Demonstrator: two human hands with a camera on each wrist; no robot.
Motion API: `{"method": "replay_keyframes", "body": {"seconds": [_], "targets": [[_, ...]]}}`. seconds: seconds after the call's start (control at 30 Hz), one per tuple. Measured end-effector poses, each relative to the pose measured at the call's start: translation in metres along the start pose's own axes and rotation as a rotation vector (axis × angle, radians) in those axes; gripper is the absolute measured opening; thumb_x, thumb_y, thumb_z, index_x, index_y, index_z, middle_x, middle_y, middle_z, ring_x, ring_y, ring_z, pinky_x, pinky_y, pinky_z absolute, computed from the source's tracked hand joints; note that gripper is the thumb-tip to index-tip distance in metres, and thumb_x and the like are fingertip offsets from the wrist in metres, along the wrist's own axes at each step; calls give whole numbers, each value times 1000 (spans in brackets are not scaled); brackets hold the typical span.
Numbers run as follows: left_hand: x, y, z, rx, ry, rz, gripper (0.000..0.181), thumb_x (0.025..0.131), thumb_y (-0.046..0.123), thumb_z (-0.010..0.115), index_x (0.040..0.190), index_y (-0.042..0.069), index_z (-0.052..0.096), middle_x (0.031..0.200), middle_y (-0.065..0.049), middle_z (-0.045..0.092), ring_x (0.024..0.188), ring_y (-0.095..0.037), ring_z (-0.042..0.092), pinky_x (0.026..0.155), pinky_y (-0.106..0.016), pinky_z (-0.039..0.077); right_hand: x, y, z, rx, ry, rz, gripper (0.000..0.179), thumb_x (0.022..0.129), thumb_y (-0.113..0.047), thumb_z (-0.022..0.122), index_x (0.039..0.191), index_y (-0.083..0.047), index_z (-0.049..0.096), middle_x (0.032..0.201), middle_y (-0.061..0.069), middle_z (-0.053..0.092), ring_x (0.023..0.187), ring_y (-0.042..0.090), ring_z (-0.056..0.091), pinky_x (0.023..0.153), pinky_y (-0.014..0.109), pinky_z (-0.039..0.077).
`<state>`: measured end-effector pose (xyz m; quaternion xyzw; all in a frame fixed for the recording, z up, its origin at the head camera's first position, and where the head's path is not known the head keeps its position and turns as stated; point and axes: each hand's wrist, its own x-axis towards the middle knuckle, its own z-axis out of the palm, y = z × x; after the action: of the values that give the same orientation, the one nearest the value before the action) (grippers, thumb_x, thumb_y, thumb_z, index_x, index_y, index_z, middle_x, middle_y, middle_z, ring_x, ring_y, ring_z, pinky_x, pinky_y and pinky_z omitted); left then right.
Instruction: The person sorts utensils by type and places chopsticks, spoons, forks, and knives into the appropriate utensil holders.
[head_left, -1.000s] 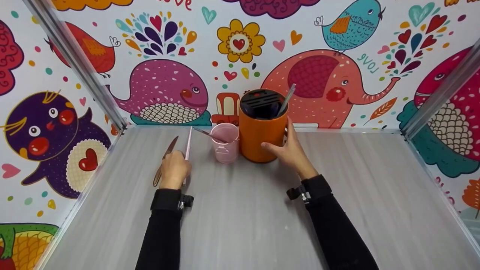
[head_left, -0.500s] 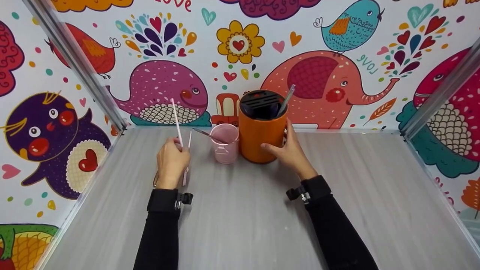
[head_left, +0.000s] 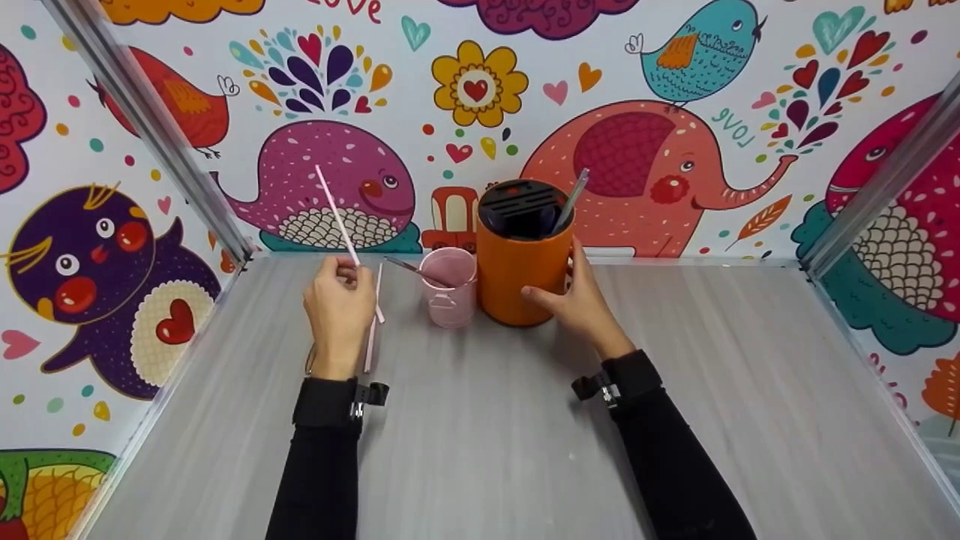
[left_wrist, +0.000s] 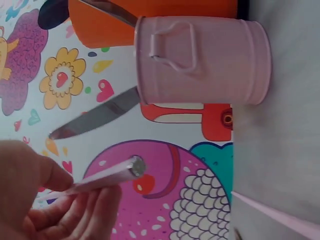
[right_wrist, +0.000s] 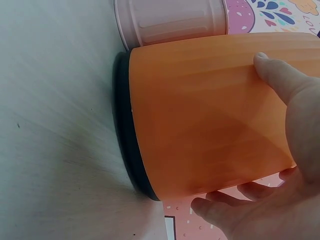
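My left hand (head_left: 339, 315) pinches a slim pink chopstick (head_left: 337, 214) between thumb and fingers, raised and slanting above the table. Its thick silvery end shows in the left wrist view. A second pink chopstick (head_left: 370, 349) lies on the table beside this hand, partly covered. Only a sliver of a shiny metal utensil (head_left: 309, 361) shows left of the wrist. My right hand (head_left: 581, 300) grips an orange utensil holder (head_left: 521, 277), thumb on its front, fingers around its right side. Beside it stands a pink cup (head_left: 451, 304) with a metal utensil (head_left: 409, 267) leaning in it.
The orange holder has a black slotted top (head_left: 525, 201) with a clear-handled utensil (head_left: 574, 196) standing in it. A grey tabletop (head_left: 480, 450) meets cartoon-printed panels (head_left: 472, 150) at the back and sides, with metal posts (head_left: 150, 127) at the corners.
My left hand has lifted the chopstick off the table, tilting its upper tip leftward and up. The other chopstick stays on the table. My right hand has not moved from the holder.
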<state>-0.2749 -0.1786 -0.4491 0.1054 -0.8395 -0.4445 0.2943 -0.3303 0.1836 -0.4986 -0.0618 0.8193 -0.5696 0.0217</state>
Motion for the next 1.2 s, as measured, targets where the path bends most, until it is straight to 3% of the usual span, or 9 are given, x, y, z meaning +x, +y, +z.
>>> {"method": "replay_keyframes", "body": {"seconds": [0.23, 0.5, 0.73, 0.9, 1.03, 1.2], "targets": [[-8, 35, -6, -100, 9, 66, 29, 105, 14, 66, 129, 0, 74, 99, -12, 76, 83, -26, 73, 75, -29, 52, -1, -2, -1, 2, 6, 17, 133, 86, -59, 92, 178, -38, -1, 186, 3, 16, 170, 32, 28, 139, 59, 25], [-27, 66, -3, -186, -15, 134, 16, 101, 13, 69, 112, 3, 76, 94, -10, 80, 81, -20, 75, 72, -18, 56, -1, -2, 1, 3, 4, 26, 134, 86, -58, 93, 178, -36, -1, 186, 4, 16, 171, 32, 27, 140, 57, 25], [-34, 84, 14, -306, -101, 238, 13, 100, 9, 71, 110, 0, 75, 98, -12, 79, 80, -19, 77, 72, -20, 63, 1, -2, 1, -13, -1, 32, 135, 85, -57, 93, 179, -33, -1, 187, 4, 17, 171, 34, 27, 139, 61, 26], [-31, 100, 31, -378, -198, 282, 22, 99, 7, 74, 120, 1, 72, 96, -11, 79, 77, -19, 78, 71, -23, 66, 1, -2, -1, -18, -3, 37, 135, 85, -60, 92, 178, -38, -2, 187, 3, 17, 171, 32, 27, 139, 59, 26], [-28, 111, 48, -463, -295, 293, 23, 99, 8, 74, 120, -1, 69, 96, -11, 79, 77, -20, 79, 71, -31, 68, 1, -2, -1, -17, 9, 17, 132, 87, -56, 93, 178, -38, -1, 186, 3, 18, 170, 32, 29, 139, 58, 26], [-29, 125, 65, -600, -372, 262, 14, 106, 13, 69, 113, 1, 69, 96, -12, 78, 76, -25, 80, 71, -46, 70, 1, -2, 1, -24, 23, -22, 128, 91, -43, 93, 179, -30, 1, 185, 8, 20, 169, 36, 32, 138, 58, 28]]}}
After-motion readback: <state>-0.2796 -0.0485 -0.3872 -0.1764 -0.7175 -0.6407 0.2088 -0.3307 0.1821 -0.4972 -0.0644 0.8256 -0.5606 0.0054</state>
